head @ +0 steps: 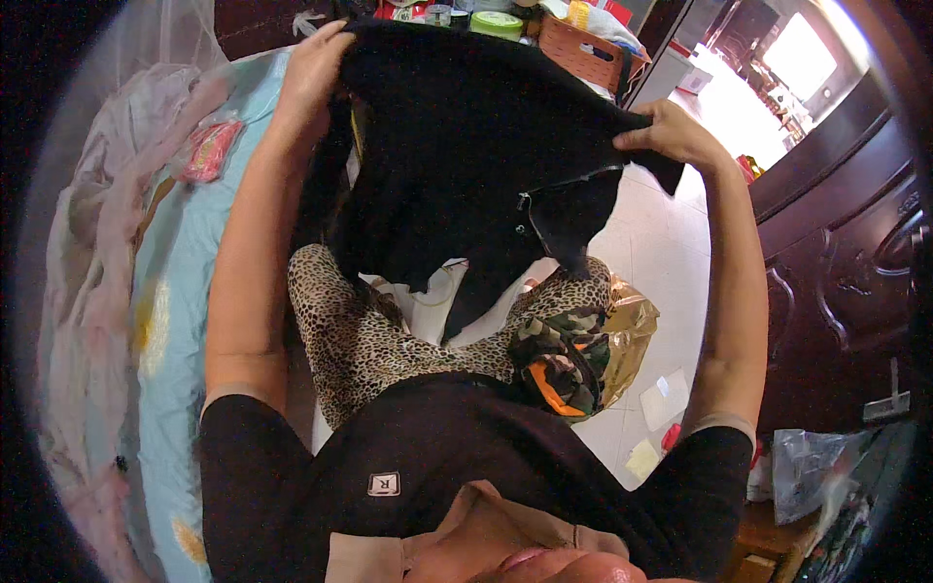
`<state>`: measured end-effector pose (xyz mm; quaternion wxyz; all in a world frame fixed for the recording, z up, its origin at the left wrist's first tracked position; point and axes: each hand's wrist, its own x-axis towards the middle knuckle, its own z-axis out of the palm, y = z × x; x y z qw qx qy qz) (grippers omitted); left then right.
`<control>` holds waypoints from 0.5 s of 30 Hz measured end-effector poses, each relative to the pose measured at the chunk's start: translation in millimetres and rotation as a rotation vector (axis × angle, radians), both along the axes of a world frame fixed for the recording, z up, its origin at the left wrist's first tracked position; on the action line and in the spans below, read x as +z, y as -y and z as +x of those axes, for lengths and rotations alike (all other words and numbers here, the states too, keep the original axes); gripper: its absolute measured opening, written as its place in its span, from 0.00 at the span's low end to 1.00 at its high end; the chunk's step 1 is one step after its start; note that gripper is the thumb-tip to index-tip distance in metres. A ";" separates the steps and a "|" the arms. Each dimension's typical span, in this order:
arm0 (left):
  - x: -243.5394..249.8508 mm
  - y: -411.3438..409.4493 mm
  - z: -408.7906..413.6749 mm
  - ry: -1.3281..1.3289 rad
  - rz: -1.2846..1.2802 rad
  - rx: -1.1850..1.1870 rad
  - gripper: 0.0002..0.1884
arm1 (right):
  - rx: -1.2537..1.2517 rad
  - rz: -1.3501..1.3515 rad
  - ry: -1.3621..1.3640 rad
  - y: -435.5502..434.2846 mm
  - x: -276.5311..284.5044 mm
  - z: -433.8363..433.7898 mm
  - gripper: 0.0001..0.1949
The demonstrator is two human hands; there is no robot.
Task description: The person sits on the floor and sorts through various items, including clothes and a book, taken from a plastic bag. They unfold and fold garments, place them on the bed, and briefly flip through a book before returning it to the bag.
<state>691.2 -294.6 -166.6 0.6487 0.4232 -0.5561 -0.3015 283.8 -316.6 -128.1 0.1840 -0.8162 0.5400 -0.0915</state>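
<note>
A black garment [474, 138] with a metal zipper [576, 178] hangs stretched between my two hands, above my lap. My left hand [321, 62] grips its far left corner, high in the view. On the other side my right hand [667, 131] pinches the right edge, thumb on top, and a short flap of cloth drops below the fingers. The lower edge of the garment hangs between my knees, over leopard-print trousers [430, 357]. A bundle of camouflage cloth with orange patches [561, 364] lies against my right thigh.
A bed with a light blue sheet [182, 291] and mosquito netting [95, 240] runs along the left, bearing a red packet [211, 149]. Ahead stand an orange-brown basket [576, 47] and a green-lidded tub [496, 25]. A gold plastic bag [630, 335] sits right, near a dark wooden door [838, 291].
</note>
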 end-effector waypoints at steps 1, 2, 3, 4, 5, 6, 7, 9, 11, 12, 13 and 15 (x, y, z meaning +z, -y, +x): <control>5.6 0.5 0.5 -0.036 0.020 -0.015 0.12 | -0.031 -0.015 0.007 2.5 -2.3 -5.6 0.17; 10.8 2.1 0.7 -0.072 0.040 -0.031 0.12 | 0.001 0.042 0.228 0.6 -6.3 -12.9 0.16; 13.6 2.3 4.8 -0.102 0.063 -0.034 0.12 | -0.019 0.018 0.284 -2.5 -6.6 -9.1 0.16; 12.4 5.3 12.4 -0.128 0.037 -0.080 0.12 | -0.040 -0.005 0.341 -5.3 -5.2 -5.0 0.16; 11.3 7.8 23.1 -0.080 0.039 -0.058 0.11 | -0.062 -0.028 0.397 -6.0 -5.1 -2.4 0.16; 15.3 7.3 25.1 -0.039 0.037 -0.051 0.11 | -0.063 -0.095 0.428 -3.9 -3.8 -5.7 0.17; 18.2 7.6 23.7 0.002 0.034 -0.044 0.11 | -0.063 -0.096 0.538 -2.9 -2.8 -7.4 0.16; 18.6 3.7 27.1 0.040 0.021 -0.068 0.11 | -0.055 -0.094 0.770 -2.2 -3.6 -2.2 0.16; 14.1 6.3 45.4 0.122 -0.004 -0.113 0.12 | -0.021 -0.044 0.885 -8.7 -2.0 15.4 0.19; 17.0 4.2 50.2 0.281 -0.027 -0.139 0.17 | 0.015 -0.029 0.900 -16.6 4.2 29.2 0.21; 19.0 -0.2 34.4 0.318 -0.029 -0.143 0.19 | 0.034 -0.026 0.902 -22.7 8.3 34.5 0.22; 19.6 -13.3 -6.5 0.398 -0.031 -0.144 0.24 | 0.088 -0.052 0.877 -16.5 6.4 44.6 0.19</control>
